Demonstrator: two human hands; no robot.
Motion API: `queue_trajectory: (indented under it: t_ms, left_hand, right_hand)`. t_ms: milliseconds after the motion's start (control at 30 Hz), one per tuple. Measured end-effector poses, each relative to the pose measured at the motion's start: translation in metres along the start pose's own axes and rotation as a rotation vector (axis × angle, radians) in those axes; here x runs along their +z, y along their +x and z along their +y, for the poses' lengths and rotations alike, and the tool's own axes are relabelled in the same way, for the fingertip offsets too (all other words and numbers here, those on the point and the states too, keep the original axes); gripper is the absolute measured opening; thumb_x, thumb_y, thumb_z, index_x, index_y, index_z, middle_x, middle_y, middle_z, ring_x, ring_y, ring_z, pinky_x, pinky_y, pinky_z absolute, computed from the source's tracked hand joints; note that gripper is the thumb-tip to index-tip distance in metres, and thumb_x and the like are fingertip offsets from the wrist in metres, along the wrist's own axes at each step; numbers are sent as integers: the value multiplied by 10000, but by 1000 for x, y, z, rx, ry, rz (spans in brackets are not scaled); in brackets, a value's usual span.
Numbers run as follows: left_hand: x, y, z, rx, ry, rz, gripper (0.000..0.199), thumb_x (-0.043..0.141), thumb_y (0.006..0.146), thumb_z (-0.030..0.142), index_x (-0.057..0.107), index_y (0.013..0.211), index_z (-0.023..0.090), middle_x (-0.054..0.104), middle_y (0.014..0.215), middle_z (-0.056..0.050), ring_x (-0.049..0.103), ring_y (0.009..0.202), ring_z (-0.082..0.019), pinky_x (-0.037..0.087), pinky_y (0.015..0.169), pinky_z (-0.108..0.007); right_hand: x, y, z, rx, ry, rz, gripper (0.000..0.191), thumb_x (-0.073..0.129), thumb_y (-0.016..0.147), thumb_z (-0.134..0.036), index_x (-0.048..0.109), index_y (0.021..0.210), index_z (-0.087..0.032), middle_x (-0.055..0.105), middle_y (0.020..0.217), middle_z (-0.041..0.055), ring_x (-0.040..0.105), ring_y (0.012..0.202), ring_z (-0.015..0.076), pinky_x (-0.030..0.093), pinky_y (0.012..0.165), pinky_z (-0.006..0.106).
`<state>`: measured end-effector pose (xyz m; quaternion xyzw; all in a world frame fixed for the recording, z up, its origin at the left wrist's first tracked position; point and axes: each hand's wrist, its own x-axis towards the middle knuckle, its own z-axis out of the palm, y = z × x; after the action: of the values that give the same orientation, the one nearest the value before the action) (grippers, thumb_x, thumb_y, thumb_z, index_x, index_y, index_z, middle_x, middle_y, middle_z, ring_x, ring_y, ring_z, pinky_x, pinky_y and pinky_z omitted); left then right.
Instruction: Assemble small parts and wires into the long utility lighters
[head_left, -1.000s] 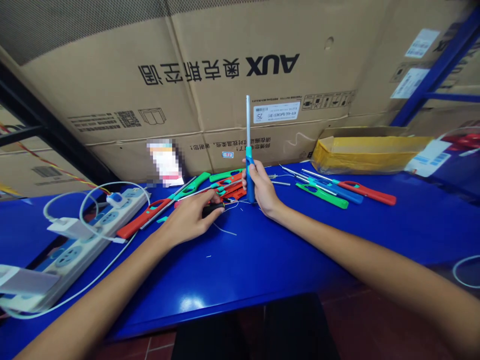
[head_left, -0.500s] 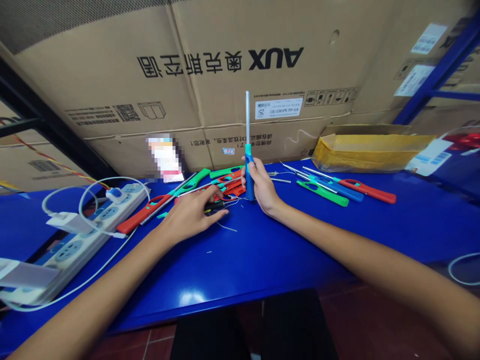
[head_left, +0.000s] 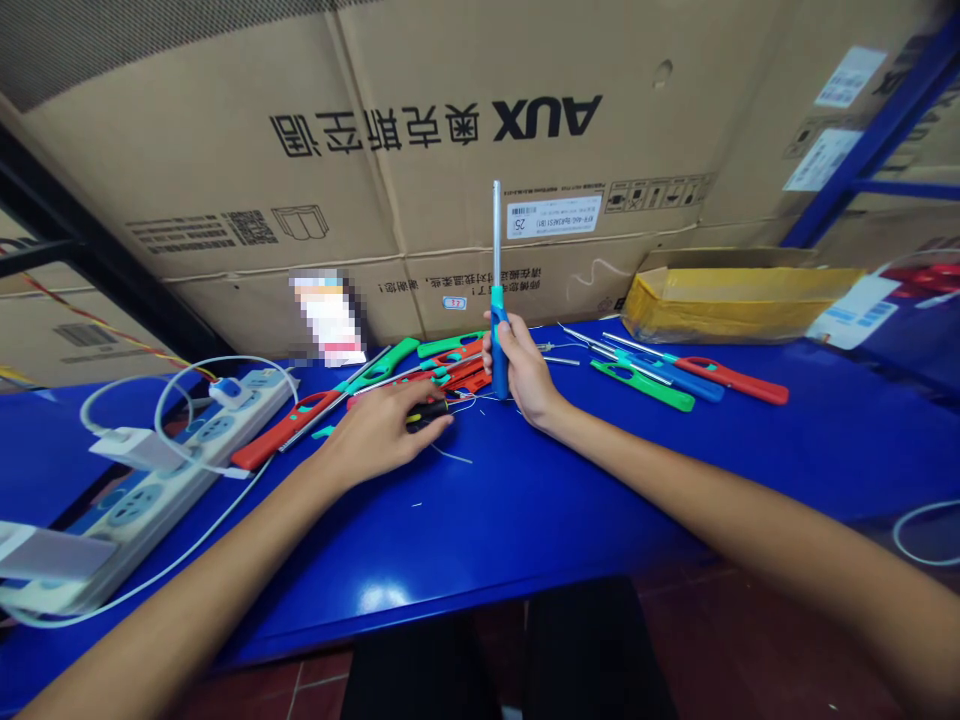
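In the head view my right hand [head_left: 532, 377] is closed around the blue handle of a long-reach lighter [head_left: 498, 340]. The lighter stands upright, its metal tube pointing up and its lower end close to the blue table. To the left, my left hand [head_left: 386, 428] hovers low over the pile, thumb apart from the fingers and nothing visibly gripped. Beside its fingertips lies a tool with a black and yellow handle [head_left: 427, 411], partly covered by the hand. Red lighter parts [head_left: 469, 375] and a green lighter [head_left: 382, 367] lie just behind that hand.
A white power strip [head_left: 172, 490] with plugs and cables runs along the left. Red, blue and green lighter pieces, including a red lighter [head_left: 739, 381], lie at right before a yellow-taped carton [head_left: 742, 300]. A lit phone [head_left: 330, 318] leans against the large cardboard box [head_left: 450, 200].
My left hand has shifted very slightly, with more of the black and yellow handle showing. My right hand keeps the blue lighter upright in nearly the same place.
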<state>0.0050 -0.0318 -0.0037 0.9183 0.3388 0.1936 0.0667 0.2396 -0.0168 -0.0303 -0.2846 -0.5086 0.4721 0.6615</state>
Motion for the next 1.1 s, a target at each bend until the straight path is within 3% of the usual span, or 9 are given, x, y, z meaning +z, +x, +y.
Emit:
queue_trajectory:
  t_ms: [67,167,367,467,567,667,833,1000,1100]
  left_hand:
    - [-1,-1,1,-19,-30,28,257,632,990,410,647,1137,200,762,1045,-66,725,896,-244,541,808,-363]
    - [-5,1,2,-37,-76,12,225,597,1011,413,655,1072,204,752,1006,-52,706,868,-230,515,782,-347]
    - [-3,4,0,-83,-136,-98,502,367,1122,474,650,808,204,691,743,-26,640,679,-190,452,687,-323]
    - [0,2,-1,-81,-121,-34,342,544,1052,520,672,987,209,737,895,-37,688,796,-213,485,739,-331]
    - [-1,1,0,-75,-130,31,326,692,955,480,626,1127,212,747,1047,-53,712,928,-242,514,810,-350]
    - [-5,2,1,-83,-136,2,255,620,1001,462,640,1048,212,752,1008,-47,708,898,-239,499,803,-355]
    - [-6,4,2,-117,-149,-98,461,382,1110,505,650,876,212,716,803,-24,663,723,-207,453,711,-342]
    - [-2,2,2,-59,-146,11,279,669,969,468,625,1071,212,744,1023,-46,704,908,-234,508,815,-351]
    - [-4,2,3,-48,-126,20,233,633,994,433,638,1058,208,752,1039,-54,703,909,-232,503,812,-353]
  right_hand:
    - [0,0,1,-4,2,-6,437,660,971,-654,566,1224,-310,547,908,-13,540,745,147,484,665,299]
    - [-1,1,-1,-10,2,-12,453,676,959,-663,565,1220,-310,544,903,-14,536,740,144,485,673,299]
    - [-2,1,-1,-7,-13,-21,434,641,984,-649,559,1244,-311,545,909,-6,537,745,150,485,678,311]
    - [-1,0,1,-15,-18,-38,431,638,991,-649,565,1247,-310,550,922,-4,544,753,149,486,674,309]
    - [-2,1,1,-34,-26,-45,426,642,992,-650,573,1243,-312,552,922,-5,546,754,149,487,672,307]
    - [-2,1,0,-36,-32,-35,434,643,989,-663,576,1245,-319,556,920,-6,546,752,149,494,683,309]
    - [-1,0,-3,-30,-45,-33,433,632,992,-657,568,1254,-318,554,919,-6,544,755,152,498,691,310]
    - [0,-1,-2,-33,-26,-32,467,658,965,-686,566,1229,-312,551,908,-15,542,750,147,495,700,305]
    - [0,-1,-2,-36,-45,-40,440,636,987,-666,567,1240,-313,551,918,-8,546,755,150,497,704,311]
